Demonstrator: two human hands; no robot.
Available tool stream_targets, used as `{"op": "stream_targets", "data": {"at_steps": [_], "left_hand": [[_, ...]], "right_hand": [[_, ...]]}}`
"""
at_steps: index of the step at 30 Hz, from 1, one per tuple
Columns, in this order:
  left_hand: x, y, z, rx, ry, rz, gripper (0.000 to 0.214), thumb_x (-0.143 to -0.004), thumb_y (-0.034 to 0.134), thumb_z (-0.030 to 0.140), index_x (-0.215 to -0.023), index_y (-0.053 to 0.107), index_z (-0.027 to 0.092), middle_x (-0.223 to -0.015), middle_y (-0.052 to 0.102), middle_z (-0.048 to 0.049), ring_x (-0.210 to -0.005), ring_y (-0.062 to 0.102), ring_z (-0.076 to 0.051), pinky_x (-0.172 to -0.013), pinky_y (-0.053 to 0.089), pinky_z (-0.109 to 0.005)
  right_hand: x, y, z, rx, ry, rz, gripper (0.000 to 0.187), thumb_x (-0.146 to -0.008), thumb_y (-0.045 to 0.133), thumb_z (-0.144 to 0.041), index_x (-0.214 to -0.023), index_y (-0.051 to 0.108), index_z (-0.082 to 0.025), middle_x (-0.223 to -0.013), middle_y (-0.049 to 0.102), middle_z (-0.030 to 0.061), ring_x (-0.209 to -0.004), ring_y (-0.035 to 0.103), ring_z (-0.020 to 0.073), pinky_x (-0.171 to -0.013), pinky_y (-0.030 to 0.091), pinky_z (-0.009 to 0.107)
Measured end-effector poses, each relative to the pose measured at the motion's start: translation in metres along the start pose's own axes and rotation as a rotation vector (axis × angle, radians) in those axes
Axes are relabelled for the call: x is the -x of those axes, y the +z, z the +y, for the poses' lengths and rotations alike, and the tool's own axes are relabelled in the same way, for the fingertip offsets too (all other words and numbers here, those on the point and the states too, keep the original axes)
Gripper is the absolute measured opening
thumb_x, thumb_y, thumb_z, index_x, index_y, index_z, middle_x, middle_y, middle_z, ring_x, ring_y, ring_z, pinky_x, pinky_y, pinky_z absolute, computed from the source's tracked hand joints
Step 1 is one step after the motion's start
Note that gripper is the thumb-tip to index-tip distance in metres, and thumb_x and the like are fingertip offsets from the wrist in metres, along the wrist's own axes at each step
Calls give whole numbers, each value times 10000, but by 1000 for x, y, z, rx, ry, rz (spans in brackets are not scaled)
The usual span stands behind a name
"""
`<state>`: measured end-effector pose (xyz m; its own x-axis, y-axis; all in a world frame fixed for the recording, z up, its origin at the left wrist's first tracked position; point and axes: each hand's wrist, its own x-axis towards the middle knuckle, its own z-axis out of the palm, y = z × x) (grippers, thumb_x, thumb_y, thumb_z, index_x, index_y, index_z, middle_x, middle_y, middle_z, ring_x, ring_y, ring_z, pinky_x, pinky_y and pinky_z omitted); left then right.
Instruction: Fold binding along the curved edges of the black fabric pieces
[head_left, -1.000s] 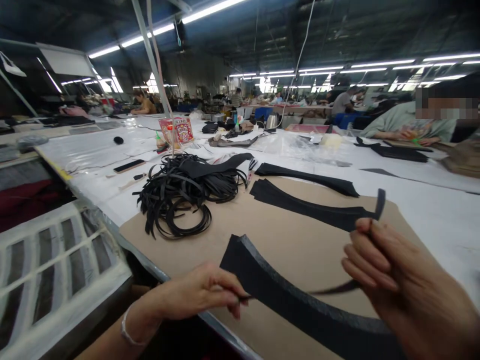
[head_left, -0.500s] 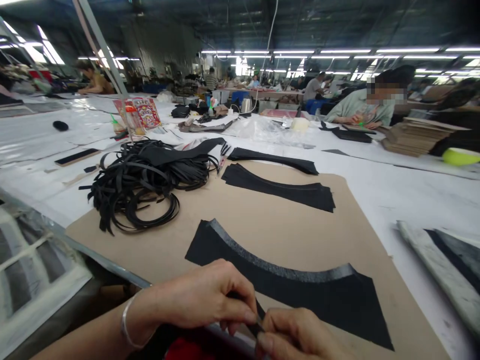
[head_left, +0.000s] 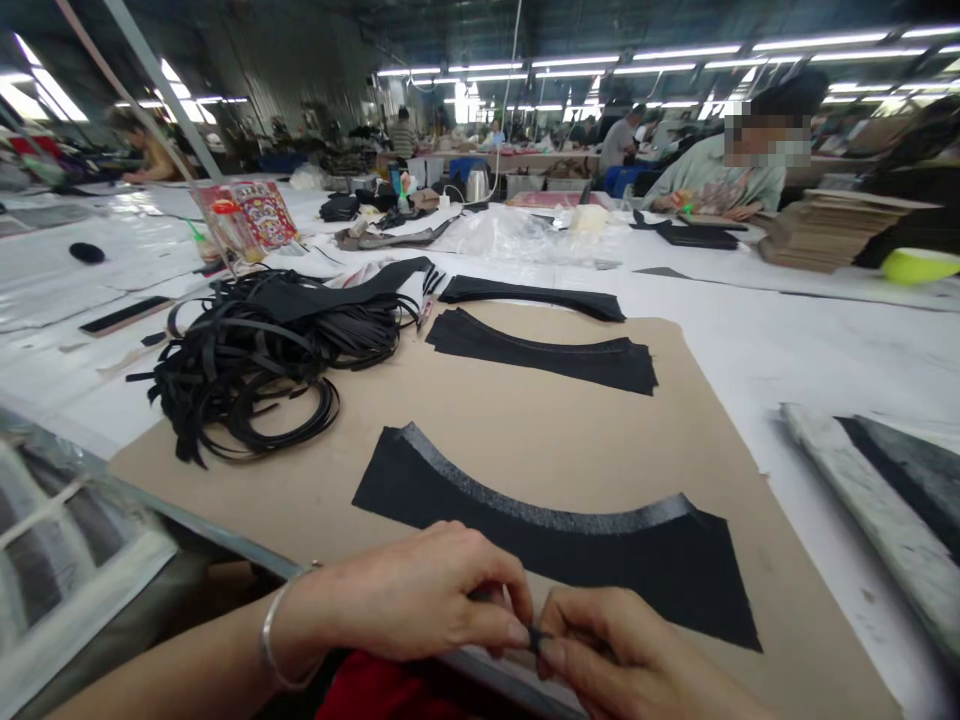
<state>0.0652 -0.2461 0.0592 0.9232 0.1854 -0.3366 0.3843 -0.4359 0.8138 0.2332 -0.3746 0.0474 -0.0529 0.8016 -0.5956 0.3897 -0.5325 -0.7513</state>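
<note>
Near the front edge of the table, my left hand (head_left: 442, 595) and my right hand (head_left: 615, 645) meet fingertip to fingertip. Both pinch a narrow black strip (head_left: 535, 638), of which only a short bit shows between them; the rest is hidden by the fingers. Just beyond my hands lies a curved black fabric piece (head_left: 570, 550) with a shiny band along its concave edge. It rests flat on a tan sheet (head_left: 360, 400). Farther back are a small stack of curved black pieces (head_left: 540, 350) and another folded-looking black piece (head_left: 532, 297).
A tangled heap of black strips (head_left: 300, 320) lies at left on the sheet's edge. A pale slab (head_left: 862, 500) bearing black material stands at right. Across the table a co-worker (head_left: 720, 180) sits beside stacked brown sheets (head_left: 832, 230). A pole (head_left: 165, 90) rises at left.
My two hands have come slightly closer together, and less of the black strip shows between them. The view has shifted a little, so the tabletop things appear higher and farther left.
</note>
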Motion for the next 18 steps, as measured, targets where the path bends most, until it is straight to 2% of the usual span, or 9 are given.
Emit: {"op": "stream_targets", "data": {"at_steps": [3,7,10,13,18], "left_hand": [[-14,3,-4,37,-66,0,213,-805,501,162,-787,712,186,-630,644,37,-563,533,-103,-552,356,-175],[-29,-5,-19,57,-72,1,247,-756,472,133,-804,712,159,-665,650,23,-597,520,-105,-579,369,-174],[-40,-9,-28,99,-79,8,185,-721,531,162,-782,704,139,-638,597,29,-591,483,-99,-560,354,-175],[-50,-9,-33,169,-147,44,160,-701,564,197,-777,684,124,-569,507,49,-518,398,-84,-482,287,-186],[-57,-8,-38,124,-147,95,151,-704,564,208,-766,677,128,-579,522,46,-520,417,-85,-482,286,-192]], "right_hand": [[-4,-5,2,-85,37,-6,237,-788,499,-430,-708,505,-207,-573,461,-45,-468,385,92,-428,268,202],[-11,-16,17,-68,58,-7,274,-820,483,-453,-724,512,-198,-549,446,-56,-421,331,76,-397,223,199],[-17,-24,26,57,-10,97,220,-837,473,-357,-710,543,-192,-565,474,-42,-478,385,90,-441,245,206],[-22,-29,31,237,-66,232,182,-825,467,-260,-668,537,-199,-599,519,-29,-570,460,116,-510,273,227],[-26,-35,31,415,-15,296,159,-813,469,-212,-677,551,-215,-635,583,-23,-620,525,145,-557,286,249]]}}
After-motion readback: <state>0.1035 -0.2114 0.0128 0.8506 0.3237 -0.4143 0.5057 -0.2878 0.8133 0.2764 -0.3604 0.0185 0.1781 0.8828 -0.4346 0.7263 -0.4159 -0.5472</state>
